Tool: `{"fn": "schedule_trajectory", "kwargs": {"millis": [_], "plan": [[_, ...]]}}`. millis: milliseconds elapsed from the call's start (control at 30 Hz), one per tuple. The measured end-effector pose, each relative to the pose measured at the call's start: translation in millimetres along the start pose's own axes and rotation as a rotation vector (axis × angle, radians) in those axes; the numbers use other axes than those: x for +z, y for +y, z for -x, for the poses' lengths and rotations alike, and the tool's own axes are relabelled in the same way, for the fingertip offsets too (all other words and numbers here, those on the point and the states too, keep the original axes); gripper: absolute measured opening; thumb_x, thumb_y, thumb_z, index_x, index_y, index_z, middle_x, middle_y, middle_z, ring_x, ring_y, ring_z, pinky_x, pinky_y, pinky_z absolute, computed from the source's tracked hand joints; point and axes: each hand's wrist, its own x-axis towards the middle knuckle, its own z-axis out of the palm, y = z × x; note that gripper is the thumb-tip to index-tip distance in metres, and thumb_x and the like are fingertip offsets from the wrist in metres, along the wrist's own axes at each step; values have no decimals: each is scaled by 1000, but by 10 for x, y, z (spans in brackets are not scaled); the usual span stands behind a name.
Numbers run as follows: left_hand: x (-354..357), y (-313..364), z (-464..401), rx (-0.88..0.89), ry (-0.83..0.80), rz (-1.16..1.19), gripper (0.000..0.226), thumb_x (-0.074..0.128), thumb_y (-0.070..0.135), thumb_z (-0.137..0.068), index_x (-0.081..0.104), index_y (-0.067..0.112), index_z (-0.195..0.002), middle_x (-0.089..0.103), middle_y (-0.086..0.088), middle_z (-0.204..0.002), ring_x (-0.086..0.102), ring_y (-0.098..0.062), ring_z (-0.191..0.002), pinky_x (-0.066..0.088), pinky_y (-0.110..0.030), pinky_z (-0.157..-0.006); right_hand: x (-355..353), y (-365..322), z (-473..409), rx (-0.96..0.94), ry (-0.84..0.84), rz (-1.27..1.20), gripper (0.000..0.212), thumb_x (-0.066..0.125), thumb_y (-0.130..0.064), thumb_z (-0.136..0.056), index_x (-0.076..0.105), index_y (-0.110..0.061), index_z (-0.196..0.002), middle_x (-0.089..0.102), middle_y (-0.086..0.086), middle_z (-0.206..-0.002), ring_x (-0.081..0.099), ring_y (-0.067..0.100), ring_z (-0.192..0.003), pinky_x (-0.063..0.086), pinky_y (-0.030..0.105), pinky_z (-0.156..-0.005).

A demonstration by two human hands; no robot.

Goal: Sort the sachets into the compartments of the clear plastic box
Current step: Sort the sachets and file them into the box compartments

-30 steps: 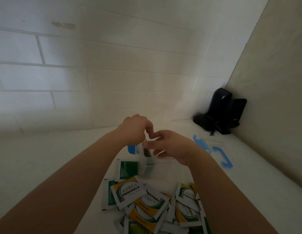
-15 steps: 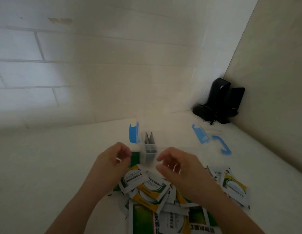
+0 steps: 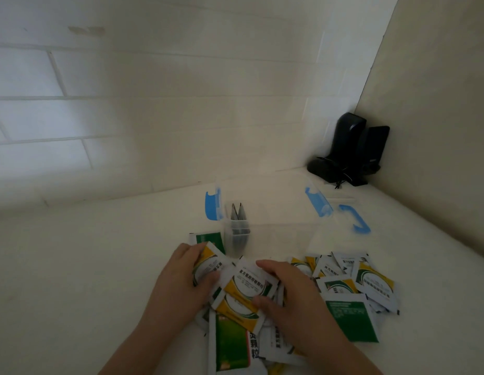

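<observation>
A clear plastic box [image 3: 278, 234] with blue latches stands on the white table behind a heap of sachets [image 3: 341, 288]. Two dark sachets [image 3: 237, 212] stand upright in its left compartment. My left hand [image 3: 181, 280] grips a yellow-and-white sachet [image 3: 208, 262] at the heap's left edge. My right hand [image 3: 287, 299] lies on the heap, thumb and fingers closed on another yellow-and-white sachet [image 3: 249, 286]. Large green sachets lie under and beside my hands.
The box's clear lid with a blue handle [image 3: 354, 217] lies to the right of the box. A black device [image 3: 349, 150] stands in the far right corner. Tiled wall behind, plain wall on the right.
Both hands drew back from the box's left compartment, came down onto the heap and each took hold of a yellow-and-white sachet. The view tilted down, showing more of the heap.
</observation>
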Motion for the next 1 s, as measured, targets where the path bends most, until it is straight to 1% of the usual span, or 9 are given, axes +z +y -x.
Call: {"fn": "schedule_trajectory", "kwargs": {"millis": [67, 167, 300, 367, 433, 567, 700, 867, 1000], "plan": [[-36, 44, -11, -126, 31, 174, 8, 58, 20, -85, 56, 27, -84, 63, 7, -82, 61, -7, -72, 48, -17, -67, -13, 3, -9, 40, 9, -99, 48, 68, -26, -79, 39, -48, -110, 43, -33, -104, 46, -4, -106, 40, 25, -101], [-97, 90, -37, -311, 59, 552, 15, 52, 10, -87, 62, 20, -82, 72, -3, -76, 69, -12, -70, 54, -28, -63, -14, 33, -11, 63, 67, -194, 50, 68, -18, -79, 42, -46, -111, 44, -32, -104, 50, -1, -106, 46, 27, -98], [-133, 97, -18, -312, -30, 728, 20, 59, -1, -79, 57, 19, -81, 74, -4, -80, 71, -19, -76, 57, -24, -58, 16, 61, 16, 0, 158, -218, 47, 66, -11, -81, 45, -48, -102, 51, -26, -105, 52, -1, -105, 49, 25, -94], [-102, 144, 6, -315, -117, 820, 29, 65, -1, -71, 52, 21, -85, 75, -8, -83, 72, -24, -75, 59, -29, -58, 16, 65, 19, -30, 204, -229, 43, 62, -10, -83, 49, -47, -100, 55, -21, -104, 55, 2, -103, 52, 25, -89], [-35, 201, 30, -289, -166, 752, 32, 69, 8, -67, 52, 23, -90, 74, -9, -86, 72, -22, -75, 59, -34, -60, -1, 35, 18, -36, 219, -275, 39, 60, -11, -85, 52, -46, -99, 58, -19, -103, 58, 0, -99, 54, 20, -82], [100, 221, 51, -121, -164, 354, 19, 70, 33, -69, 57, 22, -78, 68, 1, -88, 69, -11, -79, 58, -25, -64, -40, -26, 31, -17, 170, -460, 37, 59, -8, -86, 57, -42, -98, 62, -17, -100, 64, 1, -92, 56, 18, -73], [133, 196, 53, -110, -146, 371, 27, 63, 49, -62, 60, 32, -83, 66, 1, -93, 67, -12, -85, 58, -30, -73, -67, -48, 34, 3, 78, -617, 34, 53, -2, -88, 58, -32, -102, 67, -20, -92, 68, 6, -87, 57, 20, -68], [147, 153, 15, -91, -69, 402, 25, 43, 47, -72, 60, 32, -83, 64, -1, -95, 63, -15, -91, 55, -23, -72, -3, -18, 11, 12, 12, -611, 35, 51, -4, -90, 54, -31, -112, 64, -3, -108, 65, 13, -99, 56, 34, -84], [148, 150, 25, -20, -25, 338, 9, 54, 31, -80, 62, 30, -83, 67, 1, -89, 66, -12, -83, 56, -19, -66, 23, -17, 7, 15, -35, -616, 46, 65, -6, -81, 50, -31, -117, 62, -2, -112, 65, 10, -99, 57, 29, -81]]}}
